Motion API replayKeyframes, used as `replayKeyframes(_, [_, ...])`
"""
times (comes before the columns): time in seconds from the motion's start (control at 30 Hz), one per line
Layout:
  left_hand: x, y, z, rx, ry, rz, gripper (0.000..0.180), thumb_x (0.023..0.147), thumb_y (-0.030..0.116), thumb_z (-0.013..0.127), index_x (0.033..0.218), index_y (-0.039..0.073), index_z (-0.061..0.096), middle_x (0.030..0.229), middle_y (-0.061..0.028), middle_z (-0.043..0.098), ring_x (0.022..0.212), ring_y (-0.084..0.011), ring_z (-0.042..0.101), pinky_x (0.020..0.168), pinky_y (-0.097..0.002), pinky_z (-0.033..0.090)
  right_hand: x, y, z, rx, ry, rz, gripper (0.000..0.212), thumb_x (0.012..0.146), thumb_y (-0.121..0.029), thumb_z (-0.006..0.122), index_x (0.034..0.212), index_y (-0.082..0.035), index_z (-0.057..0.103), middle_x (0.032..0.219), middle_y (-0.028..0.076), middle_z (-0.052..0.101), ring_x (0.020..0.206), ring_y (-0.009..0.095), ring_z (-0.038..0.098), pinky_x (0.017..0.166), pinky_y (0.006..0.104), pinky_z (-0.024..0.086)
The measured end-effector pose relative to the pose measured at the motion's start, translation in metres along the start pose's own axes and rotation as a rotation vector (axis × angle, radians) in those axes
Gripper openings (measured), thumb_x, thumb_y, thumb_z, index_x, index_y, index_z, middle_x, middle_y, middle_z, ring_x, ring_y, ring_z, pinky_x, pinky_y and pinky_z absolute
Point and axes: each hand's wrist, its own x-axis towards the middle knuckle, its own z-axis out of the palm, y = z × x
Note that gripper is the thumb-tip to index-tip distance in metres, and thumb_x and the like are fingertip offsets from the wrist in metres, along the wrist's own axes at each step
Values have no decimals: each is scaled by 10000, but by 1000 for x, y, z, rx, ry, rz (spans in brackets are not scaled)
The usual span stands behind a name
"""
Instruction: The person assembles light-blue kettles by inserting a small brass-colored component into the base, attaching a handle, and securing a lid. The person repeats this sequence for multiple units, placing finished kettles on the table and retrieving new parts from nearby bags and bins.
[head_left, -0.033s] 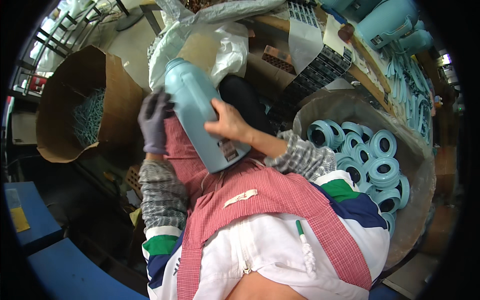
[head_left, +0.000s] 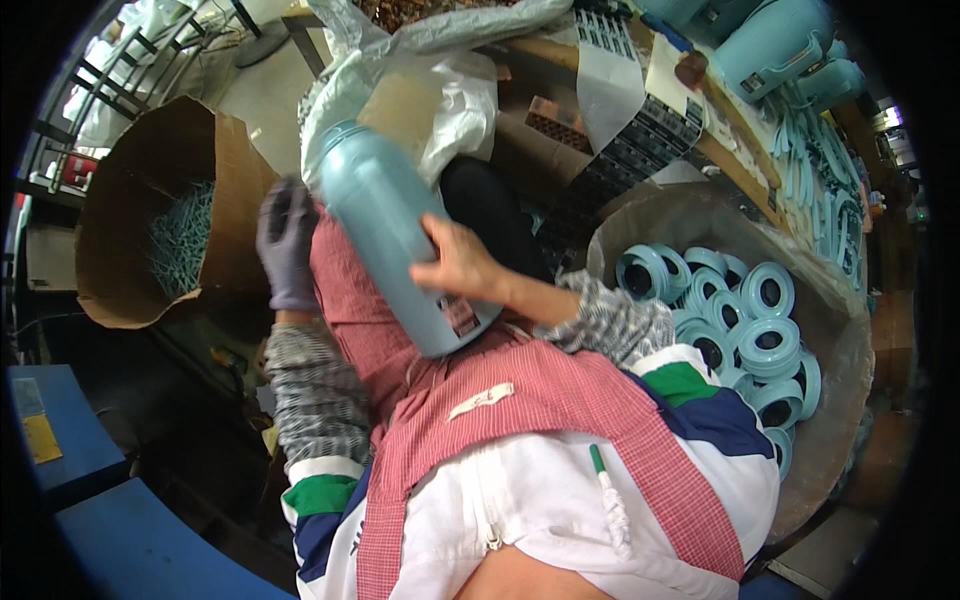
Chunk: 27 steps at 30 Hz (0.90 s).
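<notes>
light-blue bottle (head_left: 385, 235), slanted across the red-checked apron (head_left: 570, 390).
its side is grasped in the fingers of the right hand (head_left: 462, 260); the gloved left hand (head_left: 287, 245) is seen beside it, finger state not discernible.

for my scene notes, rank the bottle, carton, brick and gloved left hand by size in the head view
Largest to smallest, as they look:
1. carton
2. bottle
3. gloved left hand
4. brick
True sizes may differ.

Red checked apron (head_left: 560, 385), white zip jacket (head_left: 445, 500), grey patterned oversleeves (head_left: 318, 390), one grey glove (head_left: 288, 250)
</notes>
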Motion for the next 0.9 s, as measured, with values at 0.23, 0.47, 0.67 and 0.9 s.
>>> replayKeyframes(0.23, [-9, 168, -28, 680, -281, 387, 320, 874, 213, 569, 1067, -42, 585, 1171, -140, 554, 1026, -220, 554, 903, -308, 418, -14, -33, -8, 126, -412, -556, 322, 676, -107, 697, 914, 14, 516, 849, 113, 514, 815, 252, 549, 696, 326, 442])
replayKeyframes(0.47, [-54, 174, 1, 894, -313, 313, 203, 870, 127, 492, 950, -36, 585, 1067, -158, 561, 1035, -295, 511, 924, -379, 368, 180, 101, -14, -116, -34, -168, 195, 811, -152, 567, 917, -22, 667, 865, 91, 675, 782, 173, 630, 680, 317, 490])
replayKeyframes(0.67, [-70, 183, 23, 994, -257, 314, 229, 827, 164, 604, 954, -25, 628, 1038, -210, 602, 986, -371, 553, 872, -457, 431, 233, 191, 21, -935, 27, -242, 135, 657, -158, 547, 703, -34, 573, 721, 138, 576, 769, 313, 579, 657, 429, 447])
replayKeyframes(0.9, [-10, 180, 40, 1147, -297, 548, 248, 792, 147, 651, 982, -11, 618, 1035, -185, 605, 968, -340, 571, 822, -416, 457, 200, 152, -6, -212, 301, -403, 142, 767, -125, 534, 872, -30, 526, 770, 158, 588, 742, 371, 571, 642, 430, 445])
